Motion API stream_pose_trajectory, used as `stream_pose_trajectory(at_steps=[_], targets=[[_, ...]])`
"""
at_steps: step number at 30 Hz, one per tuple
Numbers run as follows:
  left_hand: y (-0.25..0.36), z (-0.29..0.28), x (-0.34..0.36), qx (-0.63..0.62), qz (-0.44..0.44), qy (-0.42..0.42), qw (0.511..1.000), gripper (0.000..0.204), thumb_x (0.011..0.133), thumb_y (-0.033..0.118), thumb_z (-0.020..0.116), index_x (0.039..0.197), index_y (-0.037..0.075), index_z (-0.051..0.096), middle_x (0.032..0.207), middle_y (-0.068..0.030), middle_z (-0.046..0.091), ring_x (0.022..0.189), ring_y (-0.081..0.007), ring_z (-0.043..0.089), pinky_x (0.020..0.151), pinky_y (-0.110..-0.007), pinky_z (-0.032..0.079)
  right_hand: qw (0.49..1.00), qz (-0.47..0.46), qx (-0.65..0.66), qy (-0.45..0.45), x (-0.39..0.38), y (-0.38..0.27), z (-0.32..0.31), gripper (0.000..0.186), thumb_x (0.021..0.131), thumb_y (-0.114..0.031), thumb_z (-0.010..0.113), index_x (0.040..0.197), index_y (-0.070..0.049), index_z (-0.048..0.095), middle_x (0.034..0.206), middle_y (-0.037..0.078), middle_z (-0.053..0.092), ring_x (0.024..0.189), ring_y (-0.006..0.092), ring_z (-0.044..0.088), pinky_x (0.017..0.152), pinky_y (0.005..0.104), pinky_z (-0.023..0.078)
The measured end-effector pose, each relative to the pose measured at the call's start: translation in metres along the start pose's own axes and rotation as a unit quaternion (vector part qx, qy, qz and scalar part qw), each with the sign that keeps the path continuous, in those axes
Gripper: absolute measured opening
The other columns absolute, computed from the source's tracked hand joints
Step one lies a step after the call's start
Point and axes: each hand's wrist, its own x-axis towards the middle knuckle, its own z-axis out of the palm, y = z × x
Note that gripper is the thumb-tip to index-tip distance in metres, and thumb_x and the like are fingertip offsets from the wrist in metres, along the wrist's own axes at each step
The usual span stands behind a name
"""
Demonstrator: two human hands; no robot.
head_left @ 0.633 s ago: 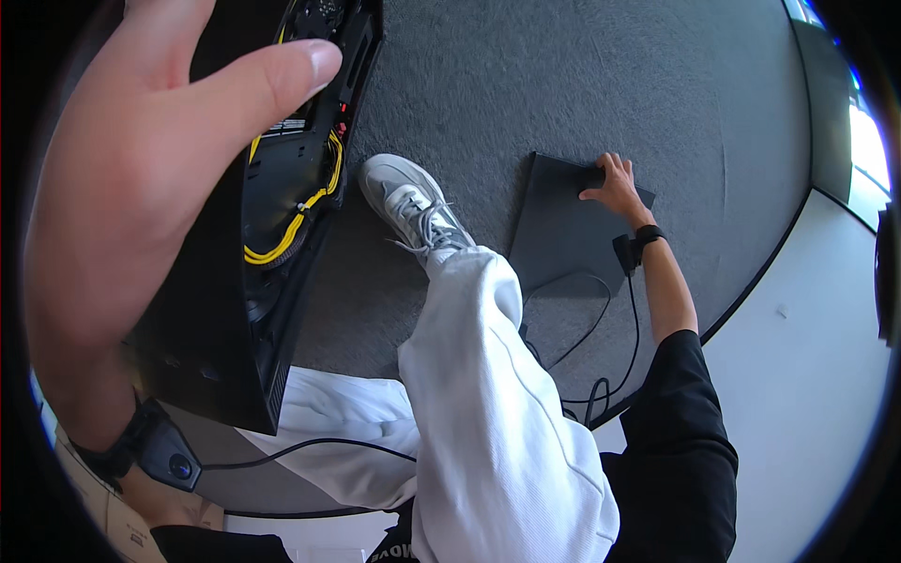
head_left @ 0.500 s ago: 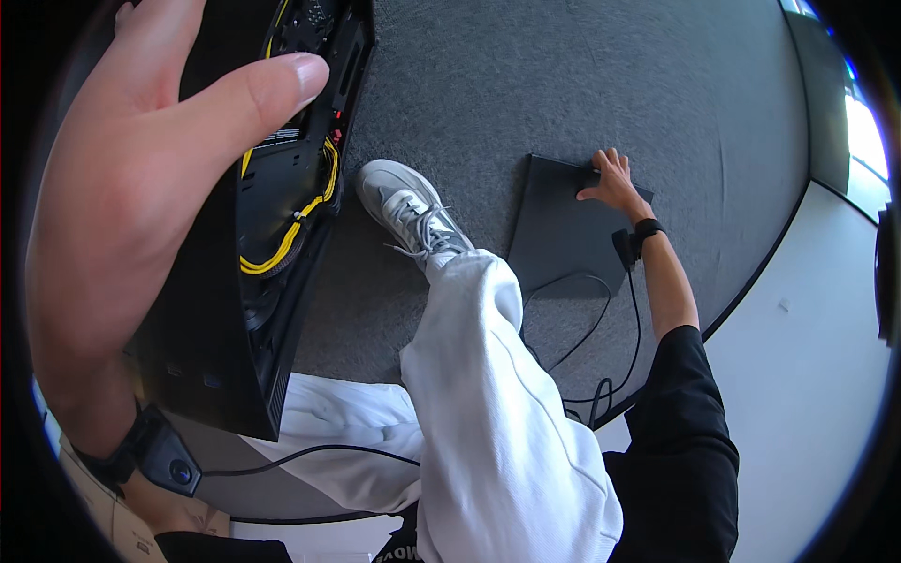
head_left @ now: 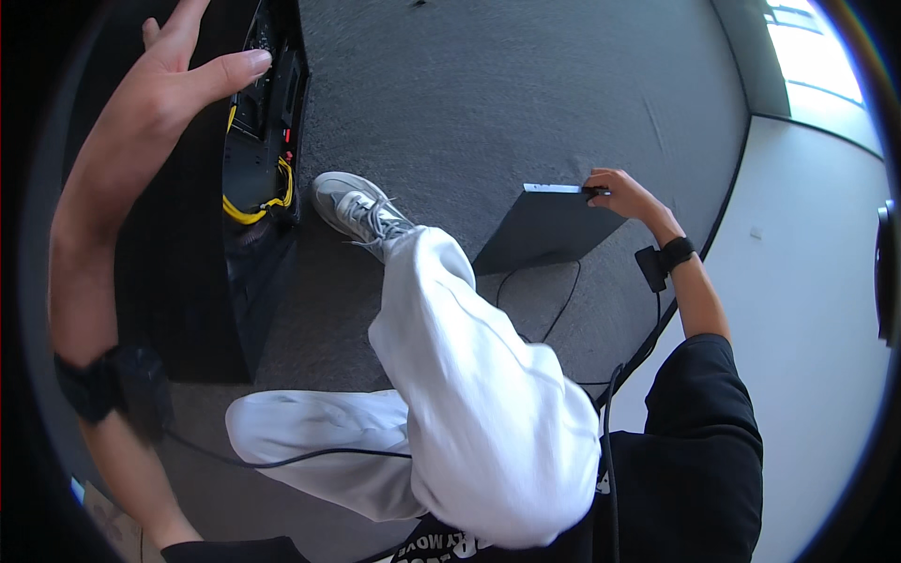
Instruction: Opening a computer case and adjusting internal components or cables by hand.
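My left hand (head_left: 183,89) is raised at the upper left, fingers spread, resting against the top edge of an open black computer case (head_left: 258,141) with yellow cables (head_left: 253,206) inside. It grips nothing. My right hand (head_left: 624,197) is out to the right and pinches the upper corner of a flat dark side panel (head_left: 544,230), which is tilted up off the grey carpet. My leg in white trousers (head_left: 450,375) and a grey sneaker (head_left: 361,211) lie between the case and the panel.
Grey carpet (head_left: 488,94) covers the floor. A white wall or board (head_left: 807,281) curves along the right. Thin black cables (head_left: 554,310) run from my wrist bands across the carpet. A bright window (head_left: 812,52) sits at the upper right.
My right hand has lifted the dark panel from flat on the carpet to a tilted position. My left hand has moved back from the camera, up along the case.
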Motion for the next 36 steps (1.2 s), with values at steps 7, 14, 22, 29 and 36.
stream_pose_trajectory(at_steps=[7, 14, 22, 29, 36], targets=[[-0.065, -0.034, -0.062, 0.086, 0.037, -0.097, 0.991, 0.085, 0.090, 0.030, 0.060, 0.163, 0.027, 0.016, 0.171, -0.0044, 0.011, 0.157, -0.0279, 0.001, 0.120, -0.063, -0.007, 0.989, -0.006, -0.022, 0.145, -0.125, -0.064, -0.025, 0.026, 0.078, -0.005, 0.076, 0.095, 0.006, 0.060, 0.088, 0.017, 0.055, 0.079, 0.0326, 0.057, 0.073, 0.0417, 0.047], [-0.078, -0.031, -0.112, 0.127, 0.085, -0.024, 0.988, 0.065, 0.102, 0.024, 0.052, 0.160, 0.017, 0.025, 0.168, -0.0044, 0.020, 0.157, -0.0226, 0.011, 0.126, -0.046, 0.002, 0.908, 0.023, -0.108, 0.404, -0.233, -0.099, -0.078, 0.027, 0.085, -0.007, 0.073, 0.103, 0.006, 0.058, 0.093, 0.016, 0.056, 0.082, 0.0295, 0.056, 0.077, 0.0362, 0.047], [-0.085, 0.031, -0.153, 0.206, 0.107, 0.078, 0.970, 0.053, 0.105, 0.037, 0.045, 0.155, 0.022, 0.039, 0.165, -0.0035, 0.030, 0.154, -0.0215, 0.020, 0.127, -0.048, 0.009, 0.809, -0.019, -0.259, 0.528, -0.236, -0.083, -0.155, 0.034, 0.102, -0.013, 0.060, 0.134, -0.002, 0.058, 0.129, 0.014, 0.063, 0.121, 0.0257, 0.060, 0.108, 0.0365, 0.043], [-0.094, -0.003, -0.154, 0.085, 0.114, 0.037, 0.989, 0.054, 0.100, 0.034, 0.053, 0.149, 0.012, 0.046, 0.160, -0.0141, 0.037, 0.151, -0.0315, 0.027, 0.123, -0.054, 0.015, 0.861, -0.099, -0.311, 0.391, -0.152, -0.182, -0.197, 0.028, 0.101, -0.006, 0.057, 0.129, -0.004, 0.061, 0.126, 0.009, 0.064, 0.119, 0.0225, 0.060, 0.105, 0.0363, 0.045], [-0.093, 0.003, -0.179, 0.144, 0.127, 0.099, 0.976, 0.062, 0.103, 0.038, 0.053, 0.156, 0.012, 0.034, 0.157, -0.0180, 0.039, 0.146, -0.0297, 0.038, 0.121, -0.049, 0.024, 0.805, -0.299, -0.260, 0.441, -0.121, -0.227, -0.178, 0.033, 0.093, -0.001, 0.068, 0.125, -0.008, 0.065, 0.110, 0.007, 0.065, 0.106, 0.0214, 0.064, 0.099, 0.0360, 0.051]])
